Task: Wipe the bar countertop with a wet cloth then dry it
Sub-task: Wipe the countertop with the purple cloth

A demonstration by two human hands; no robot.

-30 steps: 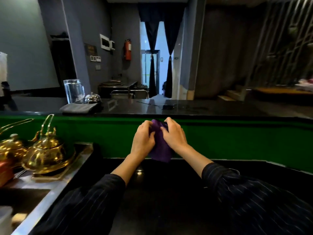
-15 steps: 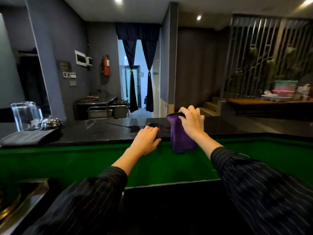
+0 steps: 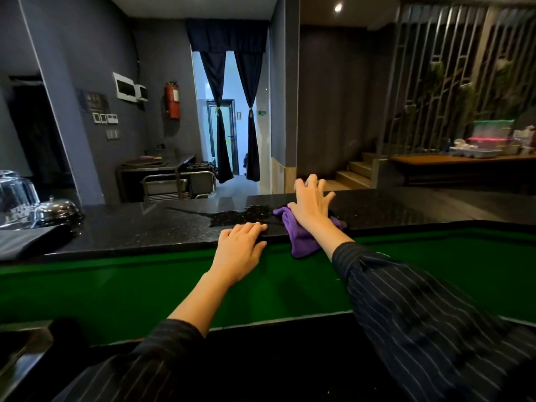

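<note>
**Both arms reaching forward, palms down**

The left hand (image 3: 239,250) is lying flat with its fingers (image 3: 252,227) close together and slightly curled, forearm bare below a pushed-up striped sleeve. The right hand (image 3: 311,206) is stretching further ahead, its 5 fingers (image 3: 313,184) splaying wide and pressing downward, wrist bent, the arm extending straight in a dark pinstriped sleeve.

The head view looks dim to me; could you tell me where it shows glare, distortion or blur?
Head view: the black countertop mirrors the bright doorway as a pale sheen left of the purple cloth; a ceiling spotlight flares at top; the wide lens bows the wall edges at the left; both hands, left and right, look sharp; the glass pitcher at the left border is soft.
</note>
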